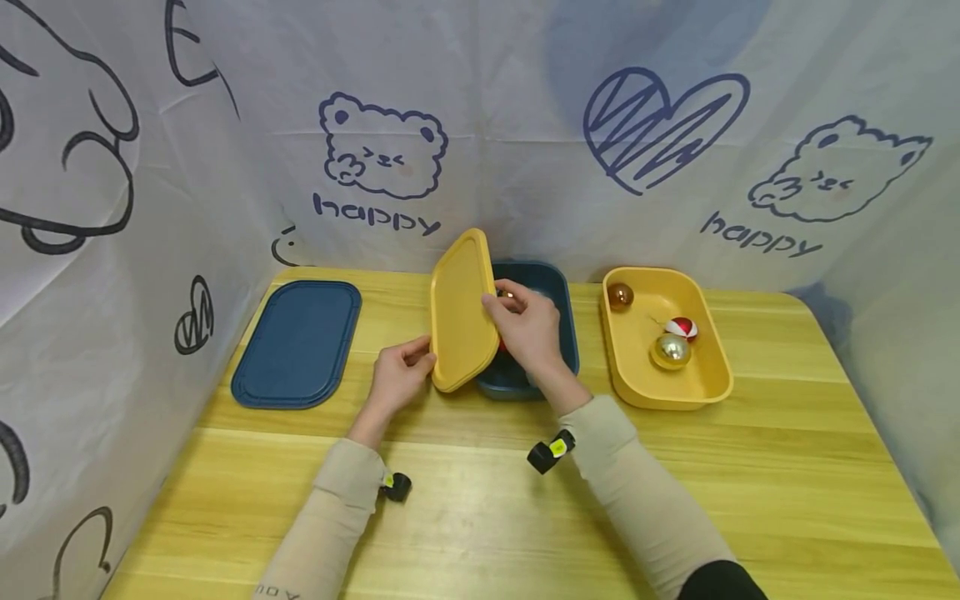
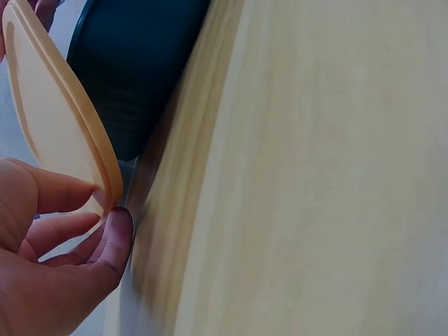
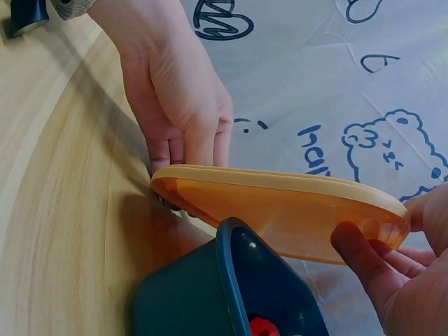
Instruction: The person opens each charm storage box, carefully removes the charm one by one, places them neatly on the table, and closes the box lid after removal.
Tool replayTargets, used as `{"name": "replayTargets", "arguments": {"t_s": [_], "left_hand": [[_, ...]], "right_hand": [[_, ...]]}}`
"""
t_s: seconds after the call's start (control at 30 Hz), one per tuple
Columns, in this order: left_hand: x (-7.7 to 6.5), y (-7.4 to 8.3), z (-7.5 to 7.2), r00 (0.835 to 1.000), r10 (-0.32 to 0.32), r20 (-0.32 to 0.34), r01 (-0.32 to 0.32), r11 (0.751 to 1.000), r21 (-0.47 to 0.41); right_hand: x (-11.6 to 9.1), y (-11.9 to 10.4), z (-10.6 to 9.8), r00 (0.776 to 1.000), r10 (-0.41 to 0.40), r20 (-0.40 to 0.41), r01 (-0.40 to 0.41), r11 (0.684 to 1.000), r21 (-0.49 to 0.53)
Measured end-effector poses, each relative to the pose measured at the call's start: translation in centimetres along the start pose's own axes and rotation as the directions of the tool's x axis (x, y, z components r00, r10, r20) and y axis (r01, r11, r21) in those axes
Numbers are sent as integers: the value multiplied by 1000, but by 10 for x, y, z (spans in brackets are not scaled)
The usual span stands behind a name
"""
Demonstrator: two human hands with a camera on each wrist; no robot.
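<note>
Grip, left hand [image 1: 401,377]: thumb and fingers pinching the near, lower corner of a yellow lid [image 1: 459,312]. Grip, right hand [image 1: 528,329]: thumb on the near face of the same lid at its right edge, fingers behind, pinching it

Yellow lid, one: rounded rectangle, held steeply tilted between both hands at the left side of the blue box [image 1: 567,325], partly hiding it in the head view; contact between lid and box cannot be told

Blue box, one: lidless, deep, rounded corners, standing on the desk [image 1: 450,508]; inside, a red piece [image 3: 262,327], mostly hidden

Yellow box [image 1: 633,337], one: lidless, to the right of the blue box and apart from it; contents, a brown ball [image 1: 620,297] in the far left corner, a red-and-white ball [image 1: 682,328] and a shiny gold ball [image 1: 671,351] close together toward the right

Blue lid [image 1: 297,345], one: lying flat at the desk's far left

Sleeves, two: beige, left [image 1: 322,525] and right [image 1: 645,492], a small black device at each cuff

Backdrop [image 1: 517,75]: white cloth, with dark line drawings of bears, a hatched heart [image 1: 663,129] and the word "happy"
</note>
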State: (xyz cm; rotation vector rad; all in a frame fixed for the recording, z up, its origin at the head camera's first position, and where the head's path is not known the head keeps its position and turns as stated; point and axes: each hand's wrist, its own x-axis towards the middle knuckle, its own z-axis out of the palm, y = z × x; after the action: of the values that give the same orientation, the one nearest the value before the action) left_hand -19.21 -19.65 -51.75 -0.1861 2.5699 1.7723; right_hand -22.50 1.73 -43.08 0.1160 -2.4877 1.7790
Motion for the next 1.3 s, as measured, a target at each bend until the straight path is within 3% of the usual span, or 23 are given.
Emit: {"name": "replayTargets", "arguments": {"t_s": [0.6, 0.83, 0.97, 1.1, 1.3], "left_hand": [[0, 0, 4, 999, 11, -33, -7, 993, 121], [-1, 1, 0, 1000, 20, 0, -20, 992, 128], [-7, 12, -4, 995, 91, -35, -85, 987, 133], [-20, 36, -3, 977, 203, -63, -195, 974, 114], [-39, 66, 2, 950, 312, 29, -312, 950, 26]], "right_hand": [[-4, -1, 8, 1000, -12, 7, 12, 999, -45], [-5, -1, 10, 1000, -24, -16, 23, 998, -52], [-4, -1, 10, 999, -23, -25, 21, 998, -56], [-3, -2, 10, 999, -18, -37, 15, 997, -72], [-2, -3, 10, 999, -24, -47, 19, 995, -94]]}}
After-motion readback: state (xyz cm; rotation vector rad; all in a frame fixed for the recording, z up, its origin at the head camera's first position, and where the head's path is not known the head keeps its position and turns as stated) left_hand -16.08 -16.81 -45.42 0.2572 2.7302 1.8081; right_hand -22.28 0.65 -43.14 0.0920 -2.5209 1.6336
